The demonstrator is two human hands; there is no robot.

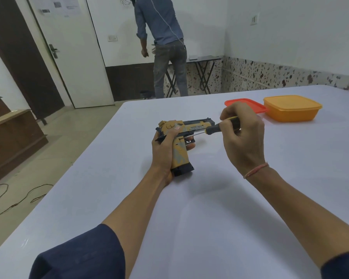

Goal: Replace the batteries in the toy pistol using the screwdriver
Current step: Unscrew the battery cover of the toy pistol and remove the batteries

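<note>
A yellow and black toy pistol [181,152] is held above the white table [189,208], barrel pointing right and grip toward me. My left hand [163,150] grips its handle from the left, thumb lying on the slide. My right hand [243,135] grips the black and yellow handle of a screwdriver [214,129]. The thin metal shaft runs left and its tip touches the pistol's side just above the grip, near the trigger guard.
An orange plastic box [292,107] stands at the table's far right, with a red lid [244,104] lying beside it on its left. A person [165,47] stands at the back wall by a folding table [204,59]. Cables lie on the floor at left.
</note>
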